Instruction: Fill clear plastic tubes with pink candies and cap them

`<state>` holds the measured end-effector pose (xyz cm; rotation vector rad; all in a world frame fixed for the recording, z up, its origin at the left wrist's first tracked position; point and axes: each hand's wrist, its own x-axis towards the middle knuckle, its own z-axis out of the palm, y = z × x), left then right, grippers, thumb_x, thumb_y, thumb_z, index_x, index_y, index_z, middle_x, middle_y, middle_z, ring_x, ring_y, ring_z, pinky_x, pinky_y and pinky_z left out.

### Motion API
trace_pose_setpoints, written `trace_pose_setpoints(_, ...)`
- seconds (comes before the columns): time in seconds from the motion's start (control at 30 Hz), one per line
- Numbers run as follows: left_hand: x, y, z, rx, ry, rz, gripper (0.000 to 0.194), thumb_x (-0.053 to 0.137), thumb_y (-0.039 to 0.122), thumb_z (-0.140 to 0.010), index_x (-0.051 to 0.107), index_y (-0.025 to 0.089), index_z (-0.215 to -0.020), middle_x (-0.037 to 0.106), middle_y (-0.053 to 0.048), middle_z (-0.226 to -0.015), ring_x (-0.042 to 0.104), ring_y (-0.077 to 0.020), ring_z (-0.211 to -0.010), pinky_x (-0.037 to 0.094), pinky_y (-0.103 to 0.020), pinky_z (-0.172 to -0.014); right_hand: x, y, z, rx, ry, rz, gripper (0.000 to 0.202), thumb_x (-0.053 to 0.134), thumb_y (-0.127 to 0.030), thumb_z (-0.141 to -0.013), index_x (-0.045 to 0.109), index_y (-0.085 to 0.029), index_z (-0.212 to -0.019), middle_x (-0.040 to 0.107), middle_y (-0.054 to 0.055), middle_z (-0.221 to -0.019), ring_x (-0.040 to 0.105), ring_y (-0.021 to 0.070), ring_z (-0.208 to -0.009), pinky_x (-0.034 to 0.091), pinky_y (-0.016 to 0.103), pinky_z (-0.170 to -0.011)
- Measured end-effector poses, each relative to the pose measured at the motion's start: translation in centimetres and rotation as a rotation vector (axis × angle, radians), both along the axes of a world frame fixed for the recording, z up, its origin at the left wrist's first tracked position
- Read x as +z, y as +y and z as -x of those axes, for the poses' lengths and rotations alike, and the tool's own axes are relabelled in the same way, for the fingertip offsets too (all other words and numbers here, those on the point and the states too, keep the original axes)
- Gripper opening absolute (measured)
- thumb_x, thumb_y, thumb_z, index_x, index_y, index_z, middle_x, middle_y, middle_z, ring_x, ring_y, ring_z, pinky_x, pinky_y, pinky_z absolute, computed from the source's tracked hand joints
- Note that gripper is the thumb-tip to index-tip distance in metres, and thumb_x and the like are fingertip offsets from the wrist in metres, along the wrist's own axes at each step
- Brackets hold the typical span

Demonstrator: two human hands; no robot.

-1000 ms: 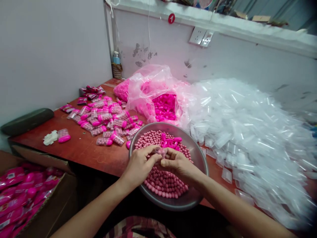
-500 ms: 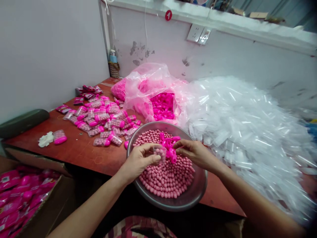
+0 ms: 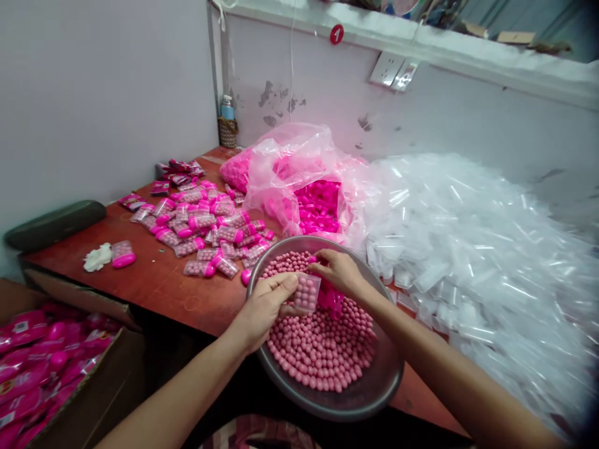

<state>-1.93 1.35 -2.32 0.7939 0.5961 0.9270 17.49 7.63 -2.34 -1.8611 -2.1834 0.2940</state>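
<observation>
Between the thumb and fingers of my left hand [image 3: 267, 307] is a small clear plastic container [image 3: 307, 293] with pink balls inside. Beneath it is a metal bowl [image 3: 395, 380] with many loose pink balls [image 3: 322, 355]. A small heap of bright pink caps [image 3: 331, 304] lies on the balls, partly covered by my right hand [image 3: 337, 269]. That hand is closed, and a pink cap [image 3: 312, 259] shows at its fingertips, just behind the container.
Capped containers of balls [image 3: 229, 234] lie piled on the red table [image 3: 163, 293]. Behind the bowl slumps a plastic bag [image 3: 299, 146] of pink caps. Empty clear containers [image 3: 458, 231] form a big heap at right. A carton [image 3: 107, 380] holds pink packets at lower left.
My right hand has moved up and left over the caps, and a pink cap is now at its fingertips. My left hand has turned the container, showing its flat side. The view has shifted slightly.
</observation>
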Motion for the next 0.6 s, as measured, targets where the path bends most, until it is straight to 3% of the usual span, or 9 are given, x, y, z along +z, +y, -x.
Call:
trace_pose_setpoints(0.13,0.0,-0.1,-0.1,-0.020,0.008,-0.047,0.033,0.056,0.040,-0.081,0.065,0.011,-0.094,0.066,-0.008,-0.085,0.061,-0.0132,-0.073,0.052,-0.026,-0.068,2.2,-2.5,-0.8,0.136,0.514,0.016,0.027,0.052,-0.038,-0.083,0.056,-0.015,-0.098,0.062,0.003,-0.082,0.057,0.0147,-0.072,0.046,0.026,-0.066)
trace_pose_setpoints(0.2,-0.1,-0.2,-0.2,-0.005,0.070,-0.103,0.029,0.064,0.033,-0.075,0.064,0.011,-0.094,0.065,-0.006,-0.085,0.061,-0.0141,-0.075,0.051,-0.027,-0.071,3.6,-4.2,-0.8,0.203,0.609,0.024,0.028,0.054,-0.037,-0.083,0.056,-0.016,-0.100,0.062,0.004,-0.085,0.057,0.0151,-0.075,0.047,0.027,-0.068)
trace_pose_setpoints(0.37,-0.5,-0.9,-0.3,0.059,0.323,-0.387,0.017,0.062,0.023,-0.076,0.066,0.014,-0.091,0.065,-0.004,-0.086,0.061,-0.0176,-0.084,0.049,-0.028,-0.076,5.8,-7.5,0.6,0.429,0.322,-0.083,0.021,0.050,-0.029,-0.088,0.057,-0.020,-0.105,0.063,0.006,-0.095,0.058,0.0165,-0.087,0.046,0.027,-0.076)
trace_pose_setpoints(0.47,-0.3,-1.5,-0.1,0.119,0.498,-0.625,0.012,0.058,0.018,-0.080,0.067,0.017,-0.088,0.067,-0.002,-0.083,0.061,-0.0168,-0.083,0.047,-0.027,-0.078,5.6,-8.3,1.2,0.540,0.167,-0.197,0.018,0.045,-0.026,-0.090,0.057,-0.018,-0.102,0.063,0.007,-0.091,0.059,0.0164,-0.083,0.045,0.027,-0.074)
trace_pose_setpoints(0.6,-0.3,-2.4,0.1,0.233,0.631,-0.814,0.015,0.057,0.016,-0.081,0.068,0.019,-0.091,0.069,-0.002,-0.084,0.062,-0.0153,-0.081,0.046,-0.025,-0.076,4.9,-9.2,1.3,0.547,0.046,-0.204,0.015,0.044,-0.025,-0.091,0.055,-0.016,-0.093,0.059,0.005,-0.076,0.055,0.0146,-0.068,0.043,0.025,-0.061)
